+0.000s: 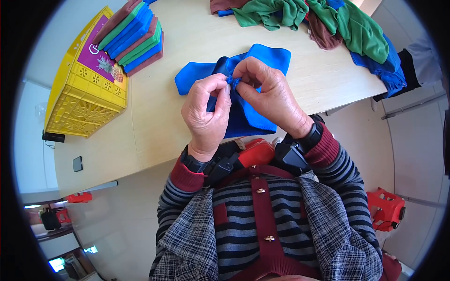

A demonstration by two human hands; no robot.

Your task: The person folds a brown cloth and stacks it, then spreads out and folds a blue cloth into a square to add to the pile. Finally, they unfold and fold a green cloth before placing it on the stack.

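Observation:
A blue cloth [271, 59] with a stitched edge lies bunched on the light wooden table [154, 112] in front of me. My left hand [206, 112] pinches a gathered bit of it between thumb and fingertips. Close against that, my right hand [272, 91] grips the same bunched spot from the other side, its thumb and forefinger pressed together. The rest of the cloth spreads out behind and beneath both hands, partly hidden by them. Both wrists wear black straps.
At the left stands a yellow plastic crate [89, 100], with a stack of folded brown, green and blue cloths [136, 42] beside it. Loose cloths [323, 23] are heaped at the back right. A small dark flat object [78, 163] lies near the left front edge. A red stool [386, 209] is at the right.

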